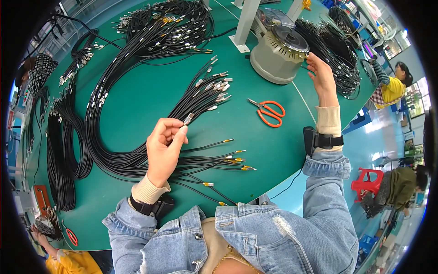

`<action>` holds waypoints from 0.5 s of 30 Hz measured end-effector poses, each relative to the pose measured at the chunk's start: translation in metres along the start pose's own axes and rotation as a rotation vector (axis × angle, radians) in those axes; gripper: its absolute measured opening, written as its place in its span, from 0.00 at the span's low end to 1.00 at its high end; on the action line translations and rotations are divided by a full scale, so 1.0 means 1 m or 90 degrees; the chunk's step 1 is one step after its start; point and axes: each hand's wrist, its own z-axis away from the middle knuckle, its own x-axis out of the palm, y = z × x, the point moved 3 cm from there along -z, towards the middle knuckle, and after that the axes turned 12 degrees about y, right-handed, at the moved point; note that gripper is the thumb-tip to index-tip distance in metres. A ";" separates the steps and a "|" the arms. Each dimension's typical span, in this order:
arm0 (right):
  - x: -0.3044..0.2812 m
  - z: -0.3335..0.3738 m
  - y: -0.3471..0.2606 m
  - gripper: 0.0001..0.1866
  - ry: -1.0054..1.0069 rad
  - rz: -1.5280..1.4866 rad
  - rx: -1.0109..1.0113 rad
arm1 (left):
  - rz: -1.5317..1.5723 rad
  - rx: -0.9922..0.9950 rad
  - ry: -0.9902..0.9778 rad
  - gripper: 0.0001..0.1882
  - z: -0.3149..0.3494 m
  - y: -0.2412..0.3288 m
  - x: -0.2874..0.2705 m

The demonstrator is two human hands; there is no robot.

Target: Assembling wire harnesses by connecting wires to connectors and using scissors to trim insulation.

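Note:
My left hand (163,145) is closed in a pinch around a black cable just behind its metal connector (188,118). Beside it lies a bundle of black cables (200,93) with silvery connectors. More cable ends with yellow sleeves (235,160) fan out to the right below that hand. My right hand (322,75) is raised at the right edge of a grey round machine (276,57) with a dark disc on top. Its thumb and fingertips come together there; whatever is between them is too small to make out. Orange-handled scissors (270,114) lie between the hands.
The green table (260,150) carries a large cable bundle (164,27) at the back, hanks (61,160) at the left and another pile (337,59) at the right. A metal post (246,25) stands by the machine. Co-workers (388,86) and a red stool (366,180) are beyond.

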 end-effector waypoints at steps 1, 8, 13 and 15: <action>0.001 -0.002 0.000 0.13 -0.009 -0.001 0.005 | 0.003 0.002 -0.003 0.05 0.000 0.000 0.000; 0.004 -0.003 0.003 0.09 -0.027 -0.012 0.007 | 0.016 0.014 -0.009 0.06 0.000 -0.004 -0.002; -0.001 -0.012 0.007 0.07 -0.039 -0.081 0.055 | 0.024 0.015 0.003 0.05 -0.001 -0.002 0.000; 0.000 -0.011 0.006 0.07 -0.033 -0.160 0.095 | 0.016 0.011 0.014 0.06 -0.001 0.001 0.003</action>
